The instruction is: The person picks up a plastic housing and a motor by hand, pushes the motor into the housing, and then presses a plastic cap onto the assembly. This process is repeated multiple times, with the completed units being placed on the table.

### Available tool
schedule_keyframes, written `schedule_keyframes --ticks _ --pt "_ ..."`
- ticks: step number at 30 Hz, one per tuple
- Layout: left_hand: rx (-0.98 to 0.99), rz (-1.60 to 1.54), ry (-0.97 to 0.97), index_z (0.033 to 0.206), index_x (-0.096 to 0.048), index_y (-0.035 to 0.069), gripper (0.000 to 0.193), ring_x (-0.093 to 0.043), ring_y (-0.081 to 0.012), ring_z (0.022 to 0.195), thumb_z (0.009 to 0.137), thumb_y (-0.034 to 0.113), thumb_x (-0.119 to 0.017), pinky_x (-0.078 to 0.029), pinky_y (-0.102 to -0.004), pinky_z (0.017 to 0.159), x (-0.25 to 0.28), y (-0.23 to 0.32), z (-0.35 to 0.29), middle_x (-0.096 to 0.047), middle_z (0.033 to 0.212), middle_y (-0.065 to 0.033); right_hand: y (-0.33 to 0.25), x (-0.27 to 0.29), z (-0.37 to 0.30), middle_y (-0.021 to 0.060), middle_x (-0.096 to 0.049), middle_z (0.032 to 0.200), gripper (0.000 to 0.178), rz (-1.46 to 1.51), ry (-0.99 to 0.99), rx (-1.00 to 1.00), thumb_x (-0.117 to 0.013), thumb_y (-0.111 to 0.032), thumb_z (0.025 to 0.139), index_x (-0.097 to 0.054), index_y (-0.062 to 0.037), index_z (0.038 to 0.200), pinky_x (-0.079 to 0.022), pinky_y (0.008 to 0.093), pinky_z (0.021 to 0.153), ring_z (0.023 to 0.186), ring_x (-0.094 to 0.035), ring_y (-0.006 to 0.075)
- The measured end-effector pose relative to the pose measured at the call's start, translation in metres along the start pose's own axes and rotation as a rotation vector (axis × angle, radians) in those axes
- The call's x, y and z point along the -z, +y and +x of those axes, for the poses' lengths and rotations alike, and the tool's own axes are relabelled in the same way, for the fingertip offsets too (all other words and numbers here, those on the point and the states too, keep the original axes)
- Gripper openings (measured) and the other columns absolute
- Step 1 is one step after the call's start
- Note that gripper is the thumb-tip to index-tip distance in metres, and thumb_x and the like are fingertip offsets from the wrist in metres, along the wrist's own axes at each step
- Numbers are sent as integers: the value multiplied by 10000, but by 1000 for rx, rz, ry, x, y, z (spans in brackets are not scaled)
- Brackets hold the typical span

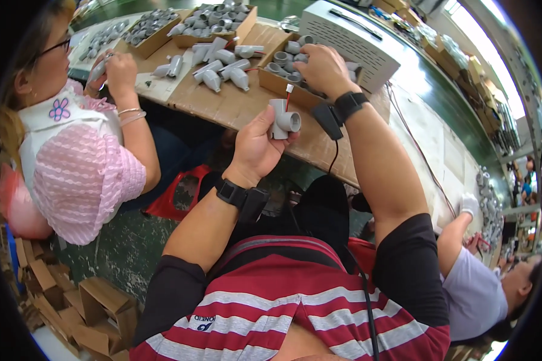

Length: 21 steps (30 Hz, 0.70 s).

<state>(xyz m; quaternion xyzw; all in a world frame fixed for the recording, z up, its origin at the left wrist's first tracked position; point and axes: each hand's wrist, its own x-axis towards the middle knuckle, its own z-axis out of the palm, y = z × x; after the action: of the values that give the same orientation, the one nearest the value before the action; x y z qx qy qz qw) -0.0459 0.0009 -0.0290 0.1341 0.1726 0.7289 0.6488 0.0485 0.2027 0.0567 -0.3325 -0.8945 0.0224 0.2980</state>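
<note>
My left hand [260, 144] grips a grey plastic tee-shaped fitting [281, 120] above the table's front edge. Its round side opening faces right, and a red wire with a white plug [289, 88] sticks up from its top. My right hand [326, 71] reaches into a cardboard box [307, 95] of grey round plastic fittings [280, 59]. Its fingers curl down among the pieces, and whatever lies between the fingertips is hidden. Left of this box, several assembled grey fittings [211, 78] lie loose on the cardboard-covered table, some with red wires.
Behind my right hand stands a light metal case [349, 39] with slots. More boxes of grey parts [214, 24] sit at the back left. A co-worker [84, 144] handles a grey part at the left; another person [473, 277] works at the right. Cut cardboard [84, 313] lies lower left.
</note>
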Motion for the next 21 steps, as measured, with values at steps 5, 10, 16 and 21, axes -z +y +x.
schedule_keyframes --ticks 5,10,16,21 --pt "-10 -5 52 1239 -600 34 293 -679 -296 1033 1078 267 -526 -571 -435 897 7 14 -7 -683 1151 -133 11 -16 12 184 -730 1048 322 -57 -218 -27 -718 -274 870 -744 -34 1083 -535 428 901 979 -685 367" --pt "-54 75 4 1303 -544 60 283 -670 -283 1049 1069 220 -540 -560 -426 933 7 25 -11 -670 1187 -130 -43 41 -53 100 -737 909 273 424 62 -264 -735 -269 930 -730 -30 1061 -562 331 707 749 -694 195" --pt "-149 217 -10 1310 -510 78 267 -664 -234 1017 1062 168 -552 -550 -393 906 -16 0 -10 -650 1215 -109 -75 26 -127 44 -699 840 230 1271 88 -622 -733 -237 978 -688 -24 1052 -515 229 583 646 -630 95" --pt "-184 343 -20 1260 -511 79 203 -639 -175 937 1069 140 -542 -535 -347 854 -17 -20 -21 -640 1170 -77 -75 36 -142 60 -695 828 225 1395 79 -799 -735 -222 975 -661 -14 1019 -513 233 539 607 -624 101"
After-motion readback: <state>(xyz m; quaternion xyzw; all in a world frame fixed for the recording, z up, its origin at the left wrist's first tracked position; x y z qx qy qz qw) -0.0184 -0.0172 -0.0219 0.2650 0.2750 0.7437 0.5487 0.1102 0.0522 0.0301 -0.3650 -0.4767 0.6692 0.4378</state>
